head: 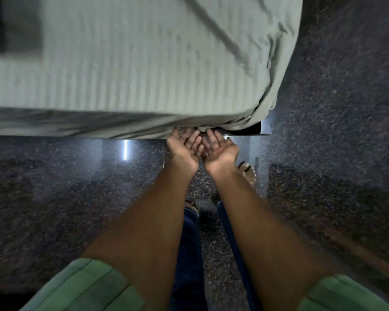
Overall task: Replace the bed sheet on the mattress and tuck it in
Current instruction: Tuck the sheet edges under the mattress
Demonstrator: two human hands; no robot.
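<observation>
**Two hands under the corner of the bed**

A pale green striped bed sheet covers the mattress and fills the top of the view. At the far left of the bed lies a dark, blurry thing I cannot make out. The sheet hangs over the near edge of the mattress and bunches into folds at the near right corner.

The left hand is just below that corner, palm up, fingers loosely bent, its fingertips touching the bunched edge of the sheet. The right hand is right beside it, also palm up, its fingers reaching under the same folds. Whether either hand is pinching the cloth, I cannot tell.

Right of the hands, a bare foot stands on the dark speckled stone floor. A dark bed frame corner pokes out under the sheet. Both arms wear rolled green sleeves.
</observation>
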